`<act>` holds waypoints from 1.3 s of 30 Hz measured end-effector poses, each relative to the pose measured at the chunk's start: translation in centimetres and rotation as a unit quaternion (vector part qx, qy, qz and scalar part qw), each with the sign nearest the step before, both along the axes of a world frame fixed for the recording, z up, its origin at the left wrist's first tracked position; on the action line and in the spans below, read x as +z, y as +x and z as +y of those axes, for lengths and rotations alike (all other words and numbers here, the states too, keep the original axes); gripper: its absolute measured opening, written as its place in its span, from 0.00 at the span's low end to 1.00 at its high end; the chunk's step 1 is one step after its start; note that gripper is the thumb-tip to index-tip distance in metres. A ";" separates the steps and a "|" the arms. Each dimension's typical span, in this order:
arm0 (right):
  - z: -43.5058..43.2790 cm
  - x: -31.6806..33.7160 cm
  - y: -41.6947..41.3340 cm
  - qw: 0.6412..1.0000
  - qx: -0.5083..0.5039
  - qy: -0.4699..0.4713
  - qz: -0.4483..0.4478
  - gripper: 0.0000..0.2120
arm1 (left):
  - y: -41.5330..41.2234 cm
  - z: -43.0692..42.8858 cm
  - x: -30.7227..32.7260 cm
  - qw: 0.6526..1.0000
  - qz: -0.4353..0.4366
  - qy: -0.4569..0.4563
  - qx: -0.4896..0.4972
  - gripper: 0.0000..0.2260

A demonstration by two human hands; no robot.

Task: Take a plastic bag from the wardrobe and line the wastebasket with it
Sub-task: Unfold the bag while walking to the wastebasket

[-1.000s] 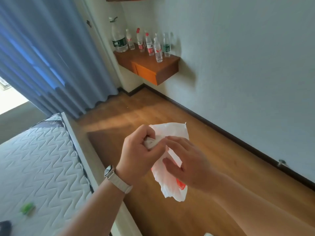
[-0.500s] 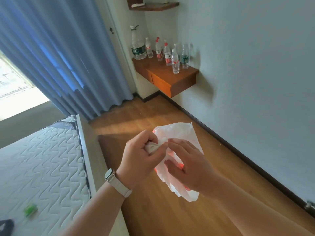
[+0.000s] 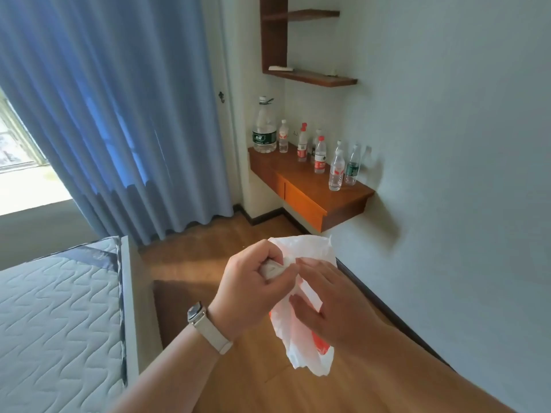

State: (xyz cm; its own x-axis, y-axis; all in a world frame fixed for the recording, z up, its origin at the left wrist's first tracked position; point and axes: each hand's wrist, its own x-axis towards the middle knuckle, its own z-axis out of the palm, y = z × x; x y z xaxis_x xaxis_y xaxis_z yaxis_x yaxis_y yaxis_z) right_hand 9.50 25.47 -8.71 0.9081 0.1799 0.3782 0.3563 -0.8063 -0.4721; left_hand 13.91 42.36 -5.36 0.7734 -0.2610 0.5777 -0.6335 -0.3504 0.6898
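A white plastic bag (image 3: pixel 301 341) with red print hangs in front of me above the wooden floor. My left hand (image 3: pixel 250 290), with a watch on its wrist, is closed around the bag's bunched top. My right hand (image 3: pixel 331 302) pinches the plastic just beside it, its fingers spread over the bag's side. The lower part of the bag dangles loose below both hands. No wastebasket and no wardrobe are in view.
A mattress (image 3: pixel 56 317) on a bed frame lies at the left. Blue curtains (image 3: pixel 113 114) cover the window. A wall-mounted wooden desk (image 3: pixel 310 192) in the corner carries several water bottles (image 3: pixel 264 129), with shelves (image 3: pixel 313 77) above. A grey wall runs along the right.
The view has tilted up and shifted, bringing the wall shelves into sight. Both hands stay on the bag's top in much the same grip.
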 end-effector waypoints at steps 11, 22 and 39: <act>7.7 0.8 13.7 0.998 0.058 0.007 0.033 0.26 | 12.5 7.8 0.9 0.997 -0.024 -0.024 0.075 0.12; 9.8 -1.8 32.7 0.984 0.177 0.006 0.032 0.25 | 26.0 8.9 1.1 0.977 -0.009 -0.017 0.213 0.12; 6.2 -2.7 56.8 0.950 0.286 0.124 -0.024 0.24 | 46.0 4.9 1.4 0.950 0.019 -0.022 0.311 0.10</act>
